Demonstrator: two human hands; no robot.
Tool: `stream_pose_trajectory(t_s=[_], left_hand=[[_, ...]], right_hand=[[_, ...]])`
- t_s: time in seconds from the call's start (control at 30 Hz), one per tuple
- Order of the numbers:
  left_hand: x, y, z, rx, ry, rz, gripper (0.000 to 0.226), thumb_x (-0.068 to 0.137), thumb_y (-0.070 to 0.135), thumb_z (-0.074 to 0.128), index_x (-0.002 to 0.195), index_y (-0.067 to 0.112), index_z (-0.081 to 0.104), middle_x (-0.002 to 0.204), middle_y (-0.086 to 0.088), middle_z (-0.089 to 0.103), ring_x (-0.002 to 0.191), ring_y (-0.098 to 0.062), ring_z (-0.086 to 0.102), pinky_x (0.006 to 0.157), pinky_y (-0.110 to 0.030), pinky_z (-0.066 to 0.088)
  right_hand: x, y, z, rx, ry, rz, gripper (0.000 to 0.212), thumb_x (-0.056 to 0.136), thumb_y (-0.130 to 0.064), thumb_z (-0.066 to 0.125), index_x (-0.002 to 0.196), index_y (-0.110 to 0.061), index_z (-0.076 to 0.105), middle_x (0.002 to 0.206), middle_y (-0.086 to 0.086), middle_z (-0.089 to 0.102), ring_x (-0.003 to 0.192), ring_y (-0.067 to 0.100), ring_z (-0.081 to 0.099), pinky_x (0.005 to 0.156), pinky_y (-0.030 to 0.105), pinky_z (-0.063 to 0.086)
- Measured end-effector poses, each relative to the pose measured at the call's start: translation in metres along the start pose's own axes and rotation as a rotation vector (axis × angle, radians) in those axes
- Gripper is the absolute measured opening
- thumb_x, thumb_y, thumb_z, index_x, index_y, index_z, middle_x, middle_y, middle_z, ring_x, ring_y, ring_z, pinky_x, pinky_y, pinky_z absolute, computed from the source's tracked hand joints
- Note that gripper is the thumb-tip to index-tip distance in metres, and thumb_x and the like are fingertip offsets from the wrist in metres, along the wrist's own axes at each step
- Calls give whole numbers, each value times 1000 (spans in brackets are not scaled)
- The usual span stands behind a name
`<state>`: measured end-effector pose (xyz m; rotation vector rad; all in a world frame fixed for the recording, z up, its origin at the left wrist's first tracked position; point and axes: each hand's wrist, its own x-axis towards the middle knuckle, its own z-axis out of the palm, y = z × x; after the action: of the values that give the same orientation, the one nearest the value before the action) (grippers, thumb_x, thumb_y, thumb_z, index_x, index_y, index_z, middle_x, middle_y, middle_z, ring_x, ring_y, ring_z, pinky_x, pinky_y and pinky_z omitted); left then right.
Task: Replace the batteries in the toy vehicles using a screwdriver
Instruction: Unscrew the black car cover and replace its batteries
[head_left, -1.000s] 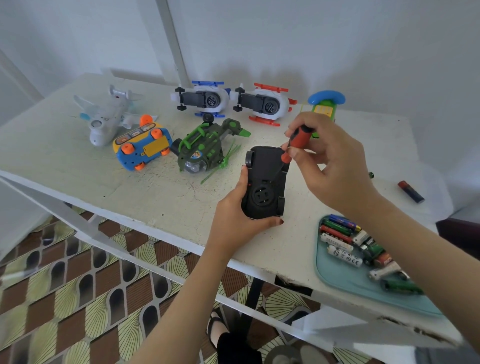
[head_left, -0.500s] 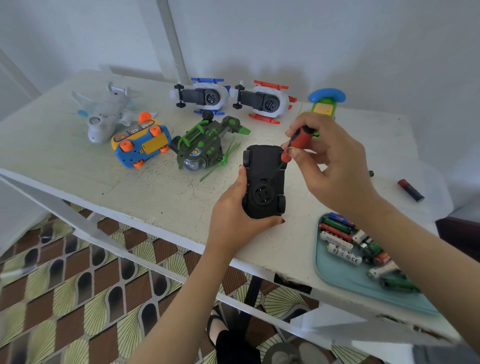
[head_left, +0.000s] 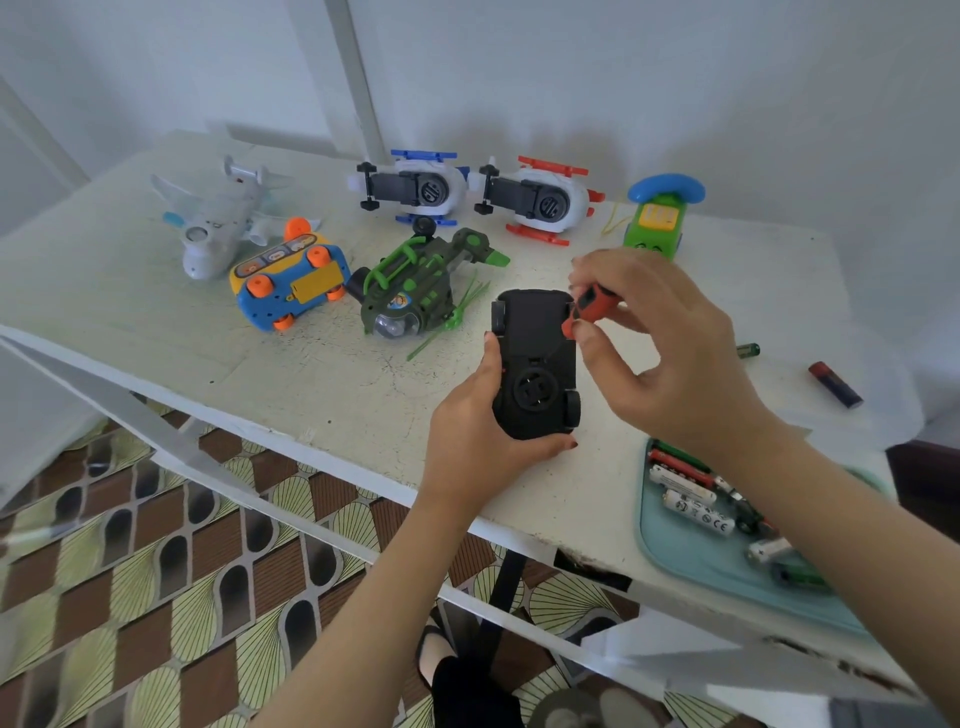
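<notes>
- Our left hand (head_left: 475, 415) comes in from below and cradles the near end of the black toy car (head_left: 535, 358). The thumb runs up the car's left flank and the fingertips wrap its near edge in a firm grasp.
- The black toy car lies belly-up near the front edge of the white table (head_left: 156, 322), with its wheels and round underside hub facing us.
- Our right hand (head_left: 670, 353) arches over the car's far right corner. Thumb and fingertips pinch the red-and-black handle of the screwdriver (head_left: 589, 307).
- The screwdriver slants down beside the car's far right wheel. Its tip is too small to make out, so we cannot tell whether it sits in a screw.
- A teal tray (head_left: 691, 564) sits at the table's front right, partly under our right forearm. It holds a jumble of batteries (head_left: 691, 501), white, red and green, lying on their sides.
- Two loose cells lie on the table beyond the tray: a green battery (head_left: 748, 349) near our right hand and a red-and-blue battery (head_left: 835, 384) farther right.
- Behind the car stand a white toy plane (head_left: 218, 223), a blue-and-yellow toy car (head_left: 291, 280) and a green toy helicopter (head_left: 415, 291).
</notes>
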<state>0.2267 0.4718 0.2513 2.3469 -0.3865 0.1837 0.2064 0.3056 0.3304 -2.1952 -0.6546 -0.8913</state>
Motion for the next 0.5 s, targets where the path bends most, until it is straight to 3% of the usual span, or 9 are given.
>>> stream_pose_trajectory(t_s=[0.13,0.23,0.4,0.5], left_hand=[[0,1,-2,10,-2,-3,122,60,47,87,153,13,16,117,1,66,102,-12,59,74,-8,32],[-1,1,-2,7,-2,-2,122,60,46,87,153,13,16,117,1,66,101,-12,60,74,-8,32],[-1,1,-1,-9,-5,-15,121,60,46,87,153,14,16,118,2,66,103,-12,60,76,-8,33],[-1,0,-1,-12,-6,-21,121,60,46,87,153,15,16,118,3,66,103,-11,60,77,-8,34]], right_hand=[[6,1,5,-43,192,-18,17,87,-14,69,97,0,70,98,15,61,89,21,58,82,28,48],[8,0,8,-89,277,12,15,91,-16,65,96,-5,73,86,11,65,82,23,57,79,30,46],[17,-5,5,-11,236,106,20,90,-15,64,108,-6,68,88,4,70,88,8,60,95,40,47],[20,-8,4,132,176,186,23,89,-10,62,112,-5,62,95,3,69,90,4,66,95,41,48]])
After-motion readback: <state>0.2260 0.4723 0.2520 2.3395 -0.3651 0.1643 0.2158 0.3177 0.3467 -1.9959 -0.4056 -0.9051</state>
